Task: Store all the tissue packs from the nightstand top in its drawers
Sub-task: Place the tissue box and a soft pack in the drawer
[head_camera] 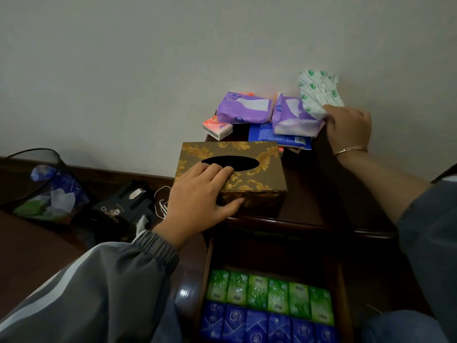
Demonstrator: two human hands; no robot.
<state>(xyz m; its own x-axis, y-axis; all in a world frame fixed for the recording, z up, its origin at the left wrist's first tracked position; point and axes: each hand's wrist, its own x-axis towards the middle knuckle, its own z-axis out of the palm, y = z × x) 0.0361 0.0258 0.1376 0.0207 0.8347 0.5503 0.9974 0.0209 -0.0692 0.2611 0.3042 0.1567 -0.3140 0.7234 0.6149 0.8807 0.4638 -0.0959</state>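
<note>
A dark wooden nightstand (321,211) stands against the wall. At its back lie two purple tissue packs (244,108) (291,115), a red-and-white pack (217,127) and a blue pack (272,137). My right hand (348,125) grips a white pack with green print (319,92) at the back right corner. My left hand (197,196) grips a brown-and-gold tissue box (254,169) at the front of the top, thumb on its front face. Below, the open drawer (207,268) holds rows of green packs (269,293) and blue packs (267,325).
On the floor to the left stand a black mesh waste bin (42,184) with crumpled wrappers and a black box (123,206) with a white cord beside it. A plain wall rises behind the nightstand. My knee shows at the lower right.
</note>
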